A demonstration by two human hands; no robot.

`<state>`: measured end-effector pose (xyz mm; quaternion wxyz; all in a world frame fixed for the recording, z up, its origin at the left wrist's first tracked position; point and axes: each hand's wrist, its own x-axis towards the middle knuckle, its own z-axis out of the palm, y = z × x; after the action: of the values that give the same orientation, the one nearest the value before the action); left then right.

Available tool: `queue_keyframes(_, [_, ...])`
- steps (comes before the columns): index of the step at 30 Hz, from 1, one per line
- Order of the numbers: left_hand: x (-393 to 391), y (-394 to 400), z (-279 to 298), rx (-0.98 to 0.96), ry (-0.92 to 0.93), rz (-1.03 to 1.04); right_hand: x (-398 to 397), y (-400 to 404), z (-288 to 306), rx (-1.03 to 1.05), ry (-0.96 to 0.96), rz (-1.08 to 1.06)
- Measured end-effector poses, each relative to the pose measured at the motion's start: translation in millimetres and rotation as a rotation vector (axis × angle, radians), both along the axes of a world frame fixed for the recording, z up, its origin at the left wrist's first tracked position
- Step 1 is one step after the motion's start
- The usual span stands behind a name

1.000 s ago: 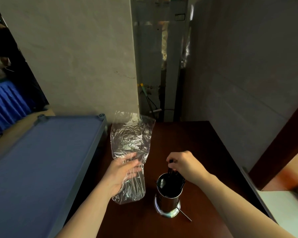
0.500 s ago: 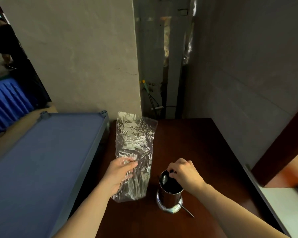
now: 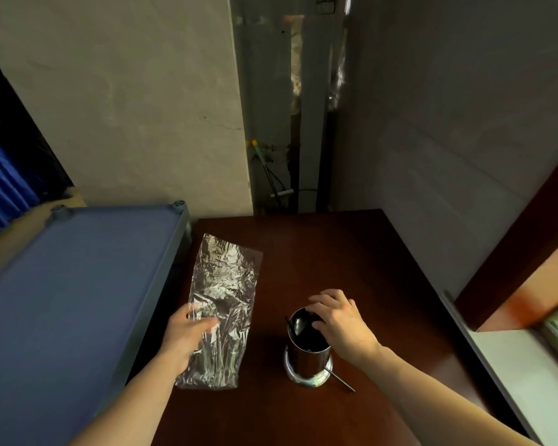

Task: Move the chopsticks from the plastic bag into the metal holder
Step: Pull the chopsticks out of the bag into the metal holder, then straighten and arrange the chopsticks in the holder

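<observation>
A crumpled clear plastic bag (image 3: 226,284) lies flat on the dark wooden table (image 3: 335,252). My left hand (image 3: 187,336) grips its near left part, thumb on top. To the right stands the shiny metal holder (image 3: 306,358), upright on a round base. Dark chopsticks (image 3: 310,336) sit inside it, their tops near the rim. My right hand (image 3: 342,320) is curled over the holder's mouth, fingertips pinched on the chopstick tops. One thin dark stick (image 3: 342,381) lies on the table, touching the right side of the holder's base.
A blue flat-topped shelf (image 3: 62,300) runs along the table's left edge. Walls close off the back and right, with pipes and cables in the corner gap (image 3: 281,175). A pale ledge (image 3: 512,381) borders the table at the right.
My left hand lowered the bag from raised to flat on the table. My right hand sank with the chopsticks down onto the holder's mouth. The view tilted downward.
</observation>
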<state>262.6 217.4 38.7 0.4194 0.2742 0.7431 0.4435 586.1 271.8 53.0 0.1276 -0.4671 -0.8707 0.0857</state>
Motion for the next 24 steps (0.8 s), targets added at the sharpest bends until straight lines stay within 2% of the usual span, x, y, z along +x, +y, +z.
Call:
queue_keyframes(10, [-30,0,-21,-0.063,0.068,-0.054,25,-7,4,-0.143,0.259,-0.112])
queue_keyframes(13, [-29,-1,-24,-0.071,0.123,-0.086,33,-8,0,-0.169,0.351,-0.202])
queue_keyframes(15, [-22,1,-22,-0.068,0.214,-0.077,37,-9,-2,-0.159,0.414,-0.274])
queue_keyframes(19, [6,15,-4,-0.005,0.543,-0.053,51,-14,-16,-0.139,0.488,-0.396])
queue_keyframes(24, [54,33,19,0.180,0.746,-0.141,68,-24,-46,-0.229,0.387,-0.448])
